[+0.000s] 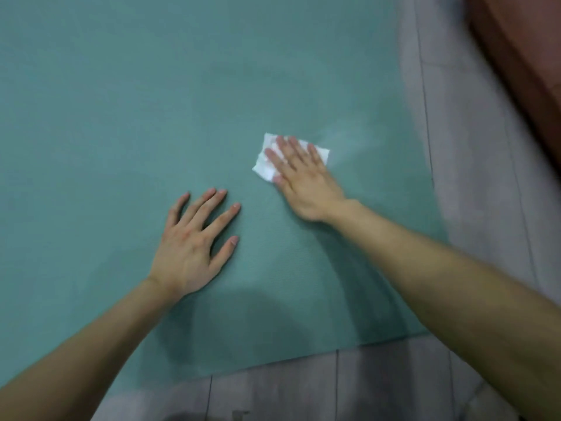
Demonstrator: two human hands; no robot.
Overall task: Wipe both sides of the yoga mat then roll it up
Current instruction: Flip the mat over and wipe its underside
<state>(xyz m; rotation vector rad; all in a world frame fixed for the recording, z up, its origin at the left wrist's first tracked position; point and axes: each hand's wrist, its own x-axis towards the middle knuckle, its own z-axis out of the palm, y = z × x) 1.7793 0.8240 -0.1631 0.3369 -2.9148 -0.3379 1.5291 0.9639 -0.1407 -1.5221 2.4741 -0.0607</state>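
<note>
A teal yoga mat (151, 101) lies flat on the floor and fills most of the view. My right hand (300, 180) presses a white wipe (264, 165) onto the mat with straight fingers, right of centre. A faint damp streak shows on the mat to the right of the wipe. My left hand (194, 244) rests flat on the mat with its fingers spread, below and left of the wipe. The mat's near edge and right edge are in sight.
Grey plank floor (473, 192) borders the mat on the right and along the near edge. A reddish-brown piece of furniture (528, 65) stands at the top right corner.
</note>
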